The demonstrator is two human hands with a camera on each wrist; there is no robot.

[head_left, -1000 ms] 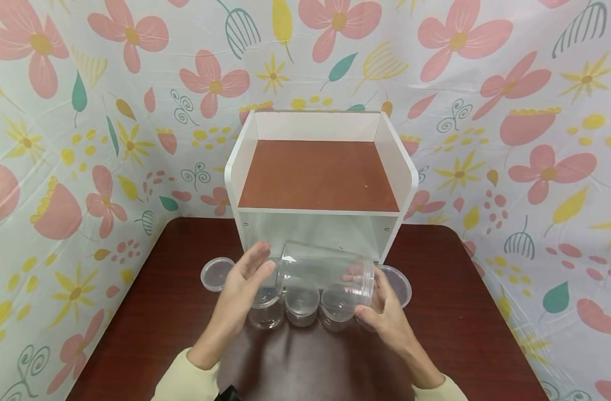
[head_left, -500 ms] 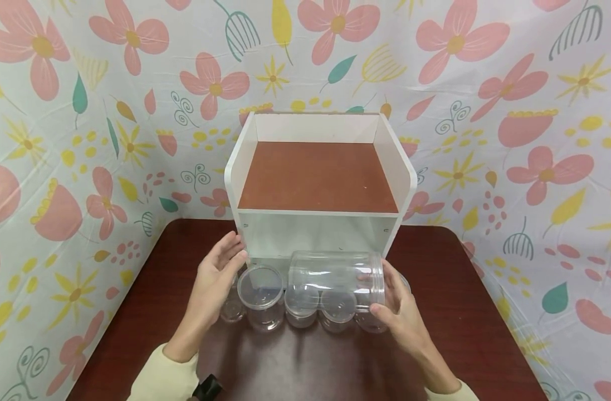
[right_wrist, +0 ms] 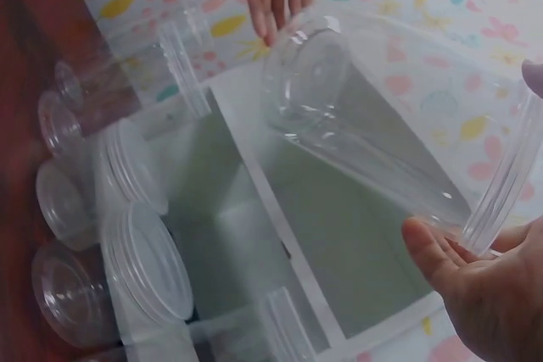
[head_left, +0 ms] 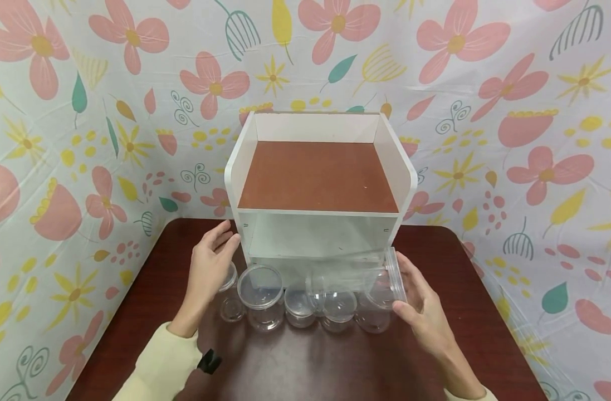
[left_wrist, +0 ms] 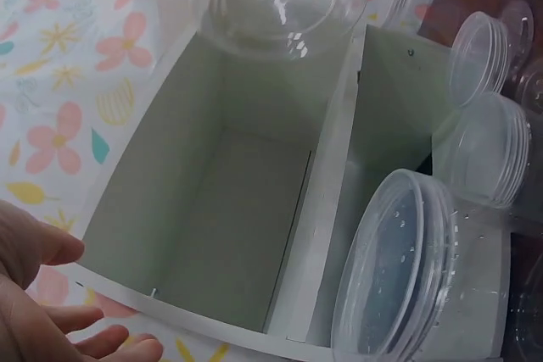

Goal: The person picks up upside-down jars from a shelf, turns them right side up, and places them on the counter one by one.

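My right hand (head_left: 425, 303) grips a large clear plastic jar (head_left: 352, 278) by its rim end, thumb on the near side and fingers behind. The jar lies on its side in the air, over a row of lidded clear jars, its base pointing left. Rim end and thumb also show in the right wrist view, where the jar (right_wrist: 382, 125) slants across the cabinet opening. My left hand (head_left: 210, 267) holds nothing, fingers loosely bent, beside the cabinet's left wall. Below it stand a wide lidded jar (head_left: 260, 295) and a slimmer jar (head_left: 231, 306).
A white two-level cabinet (head_left: 317, 211) with a brown upper shelf stands at the back of the dark red table (head_left: 465, 312). Small lidded jars (head_left: 301, 306) and another jar (head_left: 374, 320) stand in front of it. Flowered cloth (head_left: 546, 178) hangs around the table.
My right hand has carried the jar to the right and raised its rim end. My left hand has drawn away leftward from the jar's base to the cabinet's side.
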